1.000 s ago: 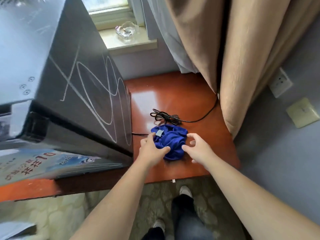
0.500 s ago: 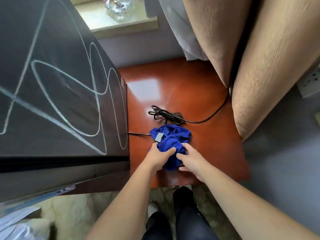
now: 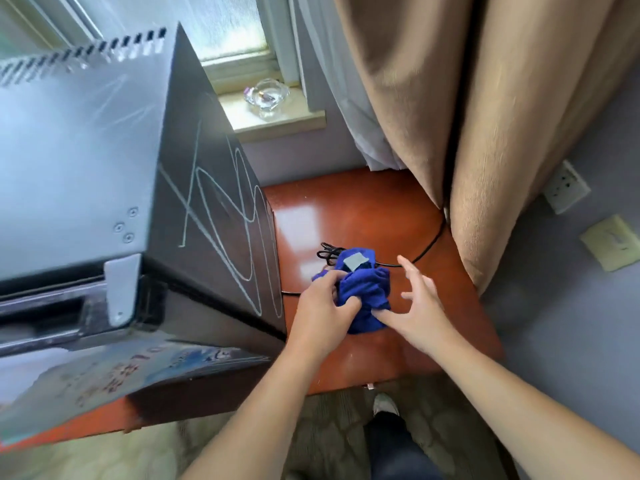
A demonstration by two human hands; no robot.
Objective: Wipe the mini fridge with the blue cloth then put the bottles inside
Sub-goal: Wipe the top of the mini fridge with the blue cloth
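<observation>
The mini fridge (image 3: 104, 188), dark with pale scribbled lines on its side, stands at the left of a glossy red-brown counter (image 3: 363, 209). Tan curtains (image 3: 467, 116) hang at the right, their hem reaching the counter. Just beside the fridge, the bunched blue cloth (image 3: 363, 292) sits on the counter, partly covering a coiled black cord (image 3: 327, 251). The left hand (image 3: 322, 313) has its fingers curled into the cloth, gripping it; the right hand (image 3: 420, 306) touches its near edge, fingers spread wide.
</observation>
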